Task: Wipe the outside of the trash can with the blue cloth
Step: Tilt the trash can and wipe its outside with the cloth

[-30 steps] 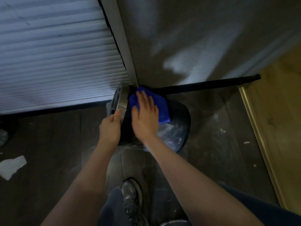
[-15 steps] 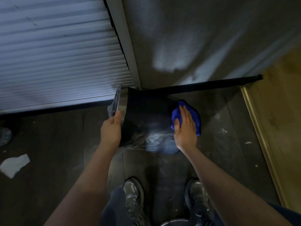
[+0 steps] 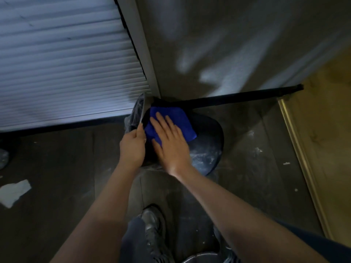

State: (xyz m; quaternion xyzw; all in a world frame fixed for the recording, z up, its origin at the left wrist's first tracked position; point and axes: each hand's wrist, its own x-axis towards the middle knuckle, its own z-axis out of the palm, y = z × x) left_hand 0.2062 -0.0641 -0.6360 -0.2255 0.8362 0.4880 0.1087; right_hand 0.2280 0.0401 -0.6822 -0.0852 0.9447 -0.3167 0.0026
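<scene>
Flat right hand (image 3: 171,147) presses fuzzy blue cloth (image 3: 171,120) on dusty round trash can (image 3: 207,145); left fingers (image 3: 140,132) pinch its rim.

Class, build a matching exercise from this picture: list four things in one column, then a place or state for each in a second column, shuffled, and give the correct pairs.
Things:
1. blue cloth
2. left hand
3. white scrap of paper
4. trash can

Places or states:
A. lying on the floor at far left
B. tipped on its side, dusty base towards the right
C. pressed flat under the right hand
D. gripping the can's rim

Pairs: 1-C, 2-D, 3-A, 4-B
</scene>
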